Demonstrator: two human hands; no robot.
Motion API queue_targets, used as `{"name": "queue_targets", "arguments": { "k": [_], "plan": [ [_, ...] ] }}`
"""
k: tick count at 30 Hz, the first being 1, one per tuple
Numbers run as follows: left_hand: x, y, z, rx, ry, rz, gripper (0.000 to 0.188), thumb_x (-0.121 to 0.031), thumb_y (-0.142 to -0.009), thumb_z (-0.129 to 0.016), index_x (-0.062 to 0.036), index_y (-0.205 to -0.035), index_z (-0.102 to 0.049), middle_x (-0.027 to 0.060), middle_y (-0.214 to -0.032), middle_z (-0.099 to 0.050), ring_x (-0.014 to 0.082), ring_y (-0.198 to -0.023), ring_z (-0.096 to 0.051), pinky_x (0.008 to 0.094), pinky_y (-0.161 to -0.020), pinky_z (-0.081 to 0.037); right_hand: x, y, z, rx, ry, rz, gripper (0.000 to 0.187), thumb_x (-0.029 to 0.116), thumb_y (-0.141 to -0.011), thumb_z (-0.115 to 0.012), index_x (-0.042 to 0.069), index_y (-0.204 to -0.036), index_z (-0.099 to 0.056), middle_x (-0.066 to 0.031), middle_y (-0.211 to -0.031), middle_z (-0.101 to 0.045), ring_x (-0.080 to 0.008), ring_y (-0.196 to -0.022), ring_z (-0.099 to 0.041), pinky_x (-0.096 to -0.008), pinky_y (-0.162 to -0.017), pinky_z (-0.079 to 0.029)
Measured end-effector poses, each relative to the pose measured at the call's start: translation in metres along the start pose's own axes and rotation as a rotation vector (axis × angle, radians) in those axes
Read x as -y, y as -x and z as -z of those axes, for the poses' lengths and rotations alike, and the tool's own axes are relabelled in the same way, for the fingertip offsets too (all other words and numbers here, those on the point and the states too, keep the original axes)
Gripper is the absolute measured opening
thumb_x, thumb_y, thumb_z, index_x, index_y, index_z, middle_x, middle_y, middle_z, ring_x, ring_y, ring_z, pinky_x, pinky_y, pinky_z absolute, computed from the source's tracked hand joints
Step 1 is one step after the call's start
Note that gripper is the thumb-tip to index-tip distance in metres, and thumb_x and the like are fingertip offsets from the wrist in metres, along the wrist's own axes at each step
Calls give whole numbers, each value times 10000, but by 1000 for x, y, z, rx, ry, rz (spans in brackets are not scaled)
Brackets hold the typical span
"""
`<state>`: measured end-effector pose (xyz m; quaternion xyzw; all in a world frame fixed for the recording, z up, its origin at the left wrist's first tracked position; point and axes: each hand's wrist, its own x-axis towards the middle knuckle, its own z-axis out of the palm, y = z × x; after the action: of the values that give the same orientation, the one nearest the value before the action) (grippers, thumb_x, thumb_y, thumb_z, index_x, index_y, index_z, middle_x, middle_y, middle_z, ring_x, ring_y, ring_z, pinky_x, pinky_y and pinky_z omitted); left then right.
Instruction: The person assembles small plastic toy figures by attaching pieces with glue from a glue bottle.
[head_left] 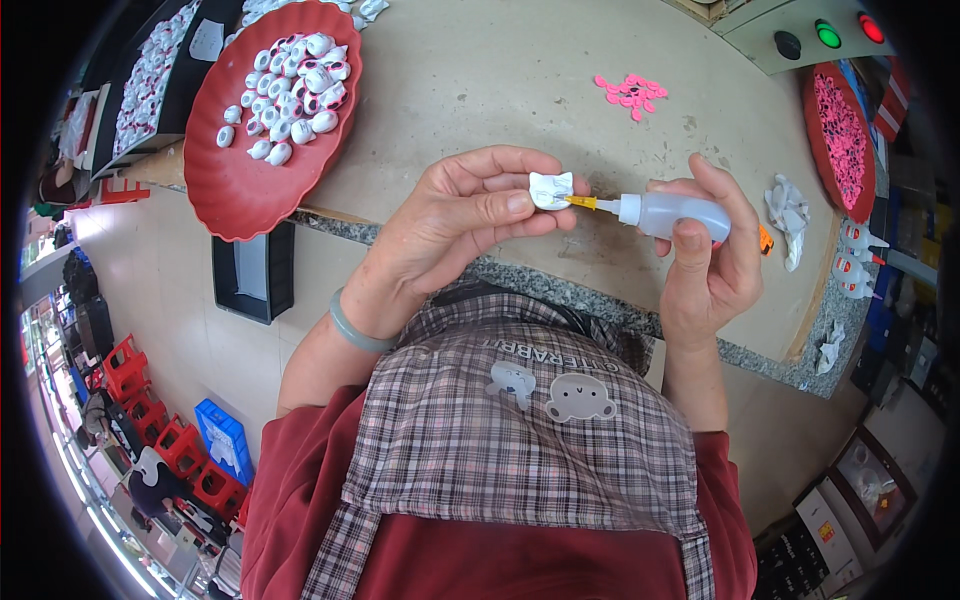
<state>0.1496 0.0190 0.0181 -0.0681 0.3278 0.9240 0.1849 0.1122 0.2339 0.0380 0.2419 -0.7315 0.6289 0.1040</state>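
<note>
Over the near part of the table, my left hand [475, 205] pinches a small white piece [551, 189] shaped like a cat's head, between thumb and fingers. My right hand [712, 245] is wrapped round a translucent squeeze bottle [683, 216] lying sideways. From its white cap a yellow-based nozzle [582, 202] points left, its tip at the lower right part of the white piece. Whether any liquid comes out is too small to tell. A small pile of pink pieces [632, 95] lies beyond my hands.
On the left, a red scalloped tray [215, 190] holds several white pieces with pink and dark insides. Another red tray [862, 200] with pink pieces stands at the right. Crumpled tissue [788, 210] and small glue bottles [853, 272] lie nearby. A black bin [283, 270] is below the table edge.
</note>
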Motion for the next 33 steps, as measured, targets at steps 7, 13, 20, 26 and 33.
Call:
{"name": "queue_targets", "arguments": {
  "k": [7, 13, 20, 26, 33],
  "plan": [
    [-1, -1, 0, 17, 31, -2, 281, 9, -861, -579, 42, -1139, -560, 283, -1169, -550, 276, -963, -647, 278, -851, -558, -4, -4, 11, -75, -355, -253, 332, 118, -867, -643, -31, -1145, -539, -133, -917, -638, -164, -730, -632, -225, -587, -499],
    [-1, 1, 7, 7, 10, -18, 279, 9, -869, -562, 31, -1147, -560, 274, -1157, -562, 264, -976, -643, 275, -850, -555, -20, -20, 23, -40, -487, -486, 280, 5, -797, -681, -9, -1037, -538, -80, -870, -594, -132, -701, -601, -221, -528, -464],
    [-2, 0, 10, -12, 22, 0, 285, 1, -866, -573, 23, -1150, -567, 252, -1145, -580, 252, -974, -646, 270, -849, -548, -33, -38, 22, 63, 4, -610, 195, 33, -797, -673, 29, -965, -575, -66, -862, -601, -121, -696, -593, -247, -616, -475],
    [-3, 0, 11, -19, 21, 0, 280, -2, -866, -574, 22, -1145, -572, 253, -1143, -581, 248, -973, -646, 267, -850, -547, -52, -56, 6, 181, 561, -191, 186, 70, -755, -696, -6, -899, -606, -115, -855, -618, -268, -712, -610, -349, -661, -491],
    [-3, 0, 15, 2, 24, -4, 276, -22, -869, -584, 18, -1142, -583, 237, -1138, -592, 244, -984, -642, 269, -876, -531, -60, -63, 4, 267, 752, -130, 156, 103, -741, -709, 6, -842, -639, -121, -835, -619, -296, -739, -621, -385, -673, -498]
  ]
}}
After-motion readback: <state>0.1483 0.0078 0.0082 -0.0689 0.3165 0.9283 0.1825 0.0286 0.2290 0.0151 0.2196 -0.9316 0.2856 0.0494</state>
